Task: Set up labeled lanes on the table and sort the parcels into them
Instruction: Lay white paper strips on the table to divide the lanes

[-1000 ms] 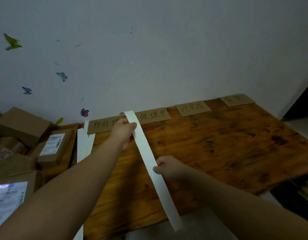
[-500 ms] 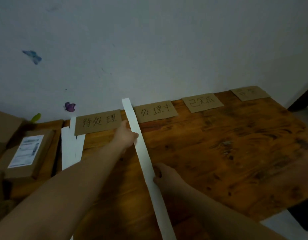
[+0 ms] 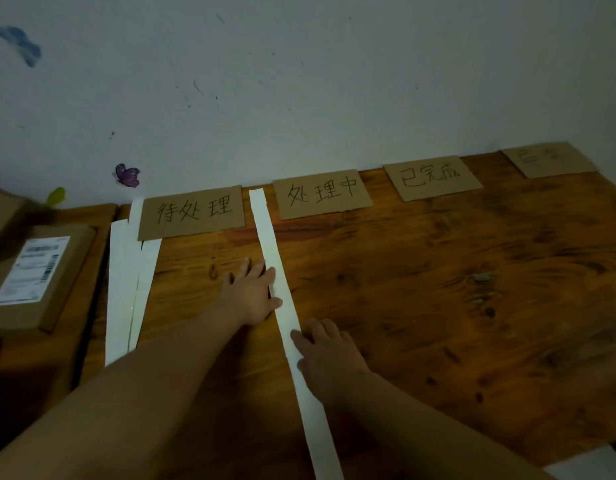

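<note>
A long white paper strip [image 3: 272,258] lies flat on the wooden table [image 3: 420,289], running from between the first two cardboard labels down past the front edge. My left hand [image 3: 252,292] lies flat on the table with its fingers straight, pressing the strip's left edge. Lower down, my right hand [image 3: 325,355] presses the strip's right edge with spread fingers. Several handwritten cardboard labels line the wall edge: the first label [image 3: 192,212], the second label [image 3: 322,197], the third label [image 3: 431,177] and the fourth label [image 3: 550,158].
More white strips [image 3: 126,292] lie along the table's left edge, partly under the first label. A brown parcel [image 3: 33,275] with a white shipping label sits on a lower surface to the left, with another box behind it. The wall is close behind the labels.
The strip, held lifted a second ago, now lies flat on the table between the first two labels. Both hands have let go of it and press on it with flat fingers.
</note>
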Motion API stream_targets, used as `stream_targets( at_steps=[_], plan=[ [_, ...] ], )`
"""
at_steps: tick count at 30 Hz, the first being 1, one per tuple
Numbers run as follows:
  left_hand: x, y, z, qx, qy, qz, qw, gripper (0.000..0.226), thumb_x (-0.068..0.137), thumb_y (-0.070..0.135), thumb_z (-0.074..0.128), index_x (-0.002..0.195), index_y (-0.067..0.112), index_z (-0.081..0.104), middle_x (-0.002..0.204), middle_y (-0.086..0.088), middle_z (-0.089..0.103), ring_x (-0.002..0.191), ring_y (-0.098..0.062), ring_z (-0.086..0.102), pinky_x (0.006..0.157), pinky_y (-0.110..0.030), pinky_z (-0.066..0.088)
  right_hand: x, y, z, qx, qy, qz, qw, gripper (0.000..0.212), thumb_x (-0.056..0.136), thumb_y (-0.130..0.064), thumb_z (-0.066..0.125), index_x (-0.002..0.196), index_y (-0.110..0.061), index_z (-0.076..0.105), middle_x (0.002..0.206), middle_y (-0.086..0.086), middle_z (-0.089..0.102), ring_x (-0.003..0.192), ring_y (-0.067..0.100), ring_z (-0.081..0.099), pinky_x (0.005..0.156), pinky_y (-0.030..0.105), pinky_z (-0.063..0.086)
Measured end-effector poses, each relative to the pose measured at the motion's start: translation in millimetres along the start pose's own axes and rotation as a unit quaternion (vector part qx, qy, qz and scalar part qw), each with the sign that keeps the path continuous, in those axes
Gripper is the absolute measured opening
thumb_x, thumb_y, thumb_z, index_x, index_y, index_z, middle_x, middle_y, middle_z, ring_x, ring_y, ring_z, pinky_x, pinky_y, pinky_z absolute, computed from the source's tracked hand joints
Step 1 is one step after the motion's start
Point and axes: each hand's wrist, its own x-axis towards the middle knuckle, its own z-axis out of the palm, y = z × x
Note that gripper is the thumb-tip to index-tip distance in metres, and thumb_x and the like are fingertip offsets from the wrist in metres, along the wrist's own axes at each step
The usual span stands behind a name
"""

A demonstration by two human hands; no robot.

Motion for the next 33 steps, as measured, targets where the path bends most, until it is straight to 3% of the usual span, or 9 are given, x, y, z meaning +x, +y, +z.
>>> stream_targets(
  at_steps=[6, 10, 14, 20, 23, 26, 29, 31, 33],
  plan=[
    [1, -9, -11, -0.045, 0.022, -0.046, 0.998, 0.076, 0.087, 0.061, 0.043, 0.149, 0.032, 0.007, 0.158, -0.002, -0.003, 0.144, -0.030, -0.009, 0.111, -0.056, 0.000, 10, -3, -7, -0.003, 0.008, 0.013, 1.000, 0.059, 0.100, -0.039, 0.035, 0.150, -0.024, 0.008, 0.156, 0.012, 0.012, 0.142, 0.036, 0.011, 0.111, 0.051, 0.020],
    [-32, -28, -22, -0.087, 0.033, -0.084, 0.992, 0.074, 0.088, 0.059, 0.043, 0.148, 0.034, 0.009, 0.159, 0.000, -0.001, 0.144, -0.028, -0.006, 0.113, -0.053, 0.003, 8, -18, -29, 0.018, 0.027, -0.002, 0.999, 0.058, 0.098, -0.040, 0.039, 0.148, -0.024, 0.016, 0.155, 0.012, 0.017, 0.141, 0.035, 0.016, 0.110, 0.050, 0.022],
    [-95, -71, -25, -0.123, 0.025, -0.124, 0.984, 0.075, 0.090, 0.058, 0.042, 0.150, 0.029, 0.007, 0.159, -0.004, -0.001, 0.144, -0.029, -0.005, 0.116, -0.051, 0.008, 8, -59, -52, 0.017, 0.027, -0.047, 0.998, 0.054, 0.097, -0.041, 0.039, 0.144, -0.017, 0.027, 0.148, 0.014, 0.029, 0.134, 0.034, 0.026, 0.106, 0.049, 0.028],
    [-186, -141, -6, -0.121, 0.032, -0.163, 0.979, 0.075, 0.091, 0.053, 0.046, 0.150, 0.023, 0.011, 0.158, -0.008, 0.004, 0.144, -0.032, 0.000, 0.116, -0.048, 0.011, 1, -139, -53, 0.013, -0.034, -0.059, 0.998, 0.055, 0.096, -0.045, 0.042, 0.139, -0.010, 0.036, 0.142, 0.016, 0.036, 0.129, 0.035, 0.033, 0.105, 0.046, 0.033],
    [-224, -168, 16, -0.098, 0.011, -0.116, 0.988, 0.072, 0.091, 0.041, 0.051, 0.149, 0.016, 0.018, 0.157, -0.008, 0.010, 0.144, -0.032, 0.006, 0.115, -0.045, 0.015, -8, -184, -32, 0.049, -0.069, -0.016, 0.996, 0.054, 0.094, -0.042, 0.048, 0.135, -0.008, 0.042, 0.141, 0.017, 0.038, 0.128, 0.034, 0.037, 0.102, 0.046, 0.039],
    [-260, -178, 44, -0.097, -0.017, -0.075, 0.992, 0.064, 0.091, 0.030, 0.051, 0.147, 0.011, 0.024, 0.155, -0.013, 0.016, 0.142, -0.031, 0.013, 0.114, -0.037, 0.018, -19, -231, 5, 0.110, -0.058, 0.019, 0.992, 0.045, 0.091, -0.037, 0.058, 0.125, -0.009, 0.052, 0.131, 0.012, 0.052, 0.116, 0.029, 0.052, 0.092, 0.039, 0.048],
    [-285, -178, 67, -0.065, -0.044, -0.016, 0.997, 0.048, 0.089, 0.021, 0.055, 0.133, 0.009, 0.042, 0.141, -0.015, 0.038, 0.128, -0.029, 0.033, 0.106, -0.034, 0.027, -33, -272, 43, 0.147, -0.033, 0.077, 0.986, 0.077, 0.079, -0.060, 0.063, 0.137, -0.015, 0.040, 0.133, 0.007, 0.046, 0.120, 0.027, 0.048, 0.094, 0.039, 0.045],
    [-293, -177, 78, -0.029, -0.057, 0.018, 0.998, 0.051, 0.087, 0.019, 0.058, 0.133, 0.008, 0.041, 0.141, -0.015, 0.038, 0.131, -0.030, 0.030, 0.110, -0.035, 0.023, -38, -286, 58, 0.085, -0.033, 0.116, 0.989, 0.090, 0.074, -0.069, 0.061, 0.139, -0.013, 0.033, 0.135, 0.010, 0.040, 0.122, 0.028, 0.042, 0.094, 0.041, 0.042],
    [-299, -178, 87, -0.014, -0.062, 0.023, 0.998, 0.060, 0.090, 0.019, 0.054, 0.143, 0.009, 0.028, 0.152, -0.014, 0.021, 0.141, -0.034, 0.014, 0.115, -0.042, 0.016, -39, -293, 65, 0.073, -0.038, 0.156, 0.984, 0.086, 0.077, -0.063, 0.064, 0.138, -0.011, 0.032, 0.136, 0.012, 0.038, 0.123, 0.029, 0.041, 0.096, 0.041, 0.041]
  ],
)
